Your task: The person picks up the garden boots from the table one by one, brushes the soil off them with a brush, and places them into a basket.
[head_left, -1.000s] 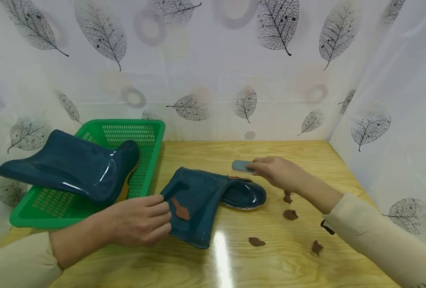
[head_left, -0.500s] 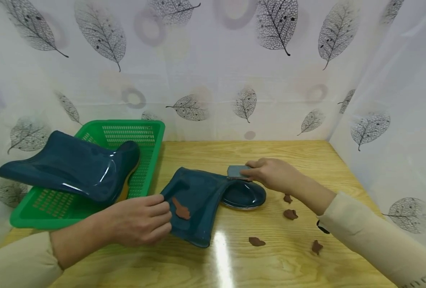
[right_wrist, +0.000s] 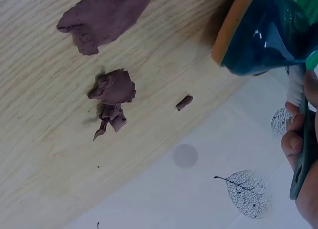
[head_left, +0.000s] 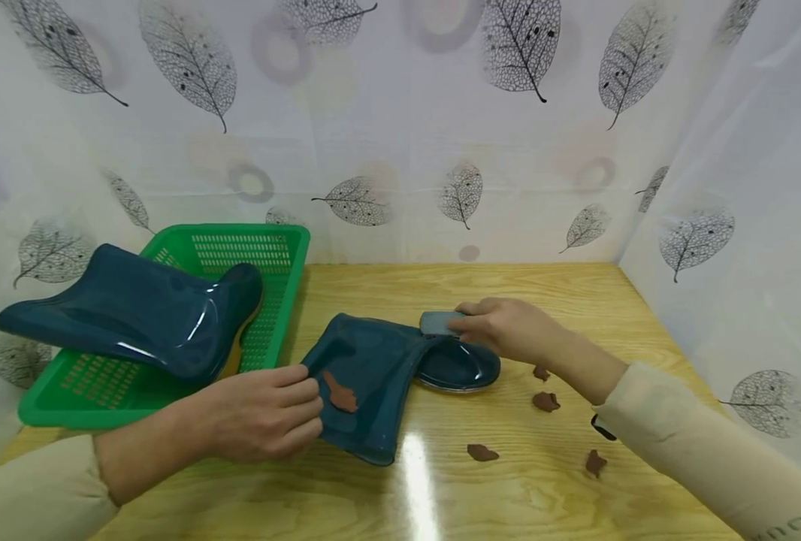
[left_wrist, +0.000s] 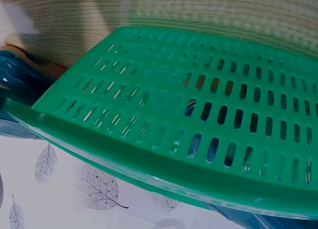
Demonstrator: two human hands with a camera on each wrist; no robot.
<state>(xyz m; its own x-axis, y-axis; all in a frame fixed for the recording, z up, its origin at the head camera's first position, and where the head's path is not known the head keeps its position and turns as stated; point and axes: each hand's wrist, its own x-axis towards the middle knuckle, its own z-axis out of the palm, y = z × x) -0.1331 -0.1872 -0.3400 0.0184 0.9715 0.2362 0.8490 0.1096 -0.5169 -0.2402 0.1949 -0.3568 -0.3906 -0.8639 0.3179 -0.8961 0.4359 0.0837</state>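
Observation:
A dark blue rubber boot [head_left: 373, 368] lies on its side on the table, toe to the right. My left hand [head_left: 265, 413] grips the top edge of its shaft. On the shaft sits a brown, clay-like patch [head_left: 340, 392]. My right hand [head_left: 509, 327] holds a brush [head_left: 439, 323] by its handle, over the boot's instep. In the right wrist view the brush shows pale bristles [right_wrist: 295, 85] against the boot [right_wrist: 263, 35], and fingers [right_wrist: 295, 139] wrap the grey-green handle. The left wrist view shows no left hand, mostly basket.
A green plastic basket [head_left: 285, 330] stands at the left with a second blue boot [head_left: 150, 308] lying across it. Several brown clay-like bits [head_left: 483, 453] are scattered on the wooden table [head_left: 542, 481], right of the boot. Leaf-patterned curtains [head_left: 387, 135] enclose the back and sides.
My right hand has brought the brush down and slightly left onto the boot's instep, now covering a brown patch seen there a second ago. My left hand keeps its place on the shaft.

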